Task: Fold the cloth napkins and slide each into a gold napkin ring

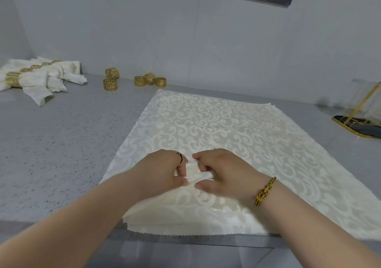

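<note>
both hands meet at the near middle of the top napkin [216, 123] - the left hand [162, 168] and right hand [222, 170] each pinch a raised pleat of it between thumb and fingers, probably to gather it narrow enough for a ring. it lies flat on what looks like a stack at the near edge of the counter [51, 144]. loose gold rings [111, 85] sit at the far side, within reach; the ringed napkins [39, 78] are piled far left - out of the way.

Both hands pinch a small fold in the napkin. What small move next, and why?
Probably gather another pleat: the left hand and right hand pinch only a short ridge, while most of the napkin lies flat.
</note>
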`<state>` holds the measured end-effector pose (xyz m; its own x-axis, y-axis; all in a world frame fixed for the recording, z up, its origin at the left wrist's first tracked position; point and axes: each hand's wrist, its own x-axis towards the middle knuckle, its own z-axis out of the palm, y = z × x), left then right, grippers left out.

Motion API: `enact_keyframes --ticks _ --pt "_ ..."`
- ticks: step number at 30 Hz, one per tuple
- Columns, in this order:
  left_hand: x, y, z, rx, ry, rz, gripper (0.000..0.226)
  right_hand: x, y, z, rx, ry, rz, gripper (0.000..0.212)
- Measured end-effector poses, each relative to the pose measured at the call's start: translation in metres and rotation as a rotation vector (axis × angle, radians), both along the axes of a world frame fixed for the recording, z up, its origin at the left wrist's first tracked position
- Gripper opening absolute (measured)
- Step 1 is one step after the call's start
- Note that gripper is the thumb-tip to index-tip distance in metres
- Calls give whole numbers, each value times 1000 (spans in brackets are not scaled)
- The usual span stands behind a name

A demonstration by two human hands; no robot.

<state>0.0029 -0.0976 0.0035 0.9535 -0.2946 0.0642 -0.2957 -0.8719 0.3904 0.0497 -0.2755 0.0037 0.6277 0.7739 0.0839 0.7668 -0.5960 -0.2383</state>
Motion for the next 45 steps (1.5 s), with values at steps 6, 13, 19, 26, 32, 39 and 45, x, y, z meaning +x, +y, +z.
enact_keyframes --ticks 6,13,19,26,32,39,45 --pt "6 2 -3 -14 -109 124 19 2 6 6 44 8 -63 29" --pt "13 0 4 -9 -62 150 21 12 9 5 168 198 -134 25" --pt "21 1 8 9 -6 94 12 18 13 12 214 265 -143 13" --pt "16 -5 -8 91 -122 67 6 9 6 -6 86 132 -32 26" --pt "11 -1 -9 5 -43 97 32 12 8 7 207 369 -127 25" --pt "21 3 4 -74 -1 95 10 20 24 13 152 308 -163 34" --pt "19 -17 16 257 -49 71 47 14 21 2 321 273 -193 31"
